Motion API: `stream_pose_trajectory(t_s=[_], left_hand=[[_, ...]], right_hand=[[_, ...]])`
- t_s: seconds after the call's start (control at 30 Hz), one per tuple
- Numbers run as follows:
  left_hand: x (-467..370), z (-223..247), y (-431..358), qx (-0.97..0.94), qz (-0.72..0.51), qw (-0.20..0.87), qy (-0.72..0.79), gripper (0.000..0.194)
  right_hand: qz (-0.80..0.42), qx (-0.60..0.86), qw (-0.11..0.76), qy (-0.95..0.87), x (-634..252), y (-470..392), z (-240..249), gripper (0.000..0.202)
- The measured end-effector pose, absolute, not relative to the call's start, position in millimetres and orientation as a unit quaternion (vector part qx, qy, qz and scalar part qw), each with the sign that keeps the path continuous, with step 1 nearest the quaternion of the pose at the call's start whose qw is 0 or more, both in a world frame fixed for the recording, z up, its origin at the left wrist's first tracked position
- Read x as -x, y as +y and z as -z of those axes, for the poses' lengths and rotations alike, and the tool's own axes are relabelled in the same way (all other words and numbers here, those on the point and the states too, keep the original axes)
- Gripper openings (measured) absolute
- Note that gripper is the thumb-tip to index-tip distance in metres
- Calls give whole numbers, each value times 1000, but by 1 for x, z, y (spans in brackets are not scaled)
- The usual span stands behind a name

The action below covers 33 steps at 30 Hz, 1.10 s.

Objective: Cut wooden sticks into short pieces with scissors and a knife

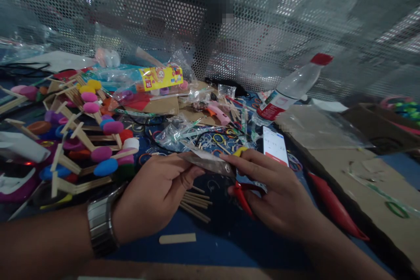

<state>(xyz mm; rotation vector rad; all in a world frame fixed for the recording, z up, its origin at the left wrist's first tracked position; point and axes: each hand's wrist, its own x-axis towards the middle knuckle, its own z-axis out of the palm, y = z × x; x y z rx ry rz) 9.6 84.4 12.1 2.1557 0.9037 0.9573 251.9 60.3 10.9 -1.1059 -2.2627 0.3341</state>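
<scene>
Nearest the camera: left forearm with a metal wristwatch (100,224), low in view. Beyond it the left hand (154,194) is curled, thumb and fingers pinched on the tip end of the scissors (216,165). The right hand (278,197) has fingers through the red handles, index finger laid along the pivot; it is closed on the grip. Blades appear nearly shut, with a pale scrap, possibly paper, lying on the upper blade; cannot tell what is being cut.

Landmark = scissors.
- Directly under them: a bundle of thin wooden sticks (195,203) on the blue worktop (229,245).
- Nearer the camera than the scissors: a single flat craft stick (177,238).
- Just behind the right hand: a lit phone (274,145).
- Behind and right: a plastic bottle (292,87), red cap, tilted.
- Far left of the scissors: stick frames carrying coloured oval pads (98,140).
- Right of the scissors: a red pointed piece (334,208) against brown cardboard (367,170).

Judgement: left fingertips sit close to the blade edge; for a clean cut, keep them clear of the closing line and steady the piece near the pivot.
</scene>
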Motion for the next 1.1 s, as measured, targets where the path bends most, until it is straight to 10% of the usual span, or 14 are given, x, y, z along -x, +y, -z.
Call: stream_pose_trajectory(t_s=[1.1], left_hand=[[-8, -13, 86, -804, -373, 317, 338, 22]], right_hand=[[-174, 396, 304, -849, -253, 59, -18, 44]])
